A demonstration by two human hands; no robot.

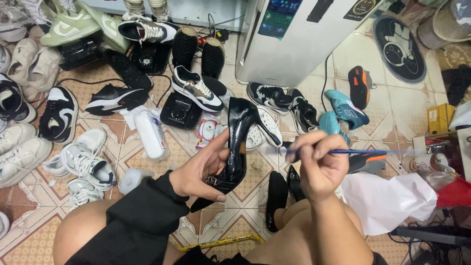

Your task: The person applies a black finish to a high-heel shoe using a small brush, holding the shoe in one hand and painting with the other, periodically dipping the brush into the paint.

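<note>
Gripping a glossy black high-heeled shoe (236, 147) at centre frame, the left hand (198, 174) curls its fingers around the toe end, heel pointing up. Just right, the right hand (319, 167) pinches a thin blue-handled brush (353, 152) lying level. Sneakers (196, 88) litter the tiled floor (235, 216) above and left.

Floor (392, 105): patterned tiles, tan/cream w/ reddish diamond shapes, grubby. Tall white appliance (289, 44) stands at top centre, dark cable trailing down its right side. Round black mat (400, 49) by top right corner. Sneakers (59, 118) crowd the floor's left edge & top left corner; more pairs mid-floor. White cloth (387, 201) at right edge. Light even, indoor.
</note>
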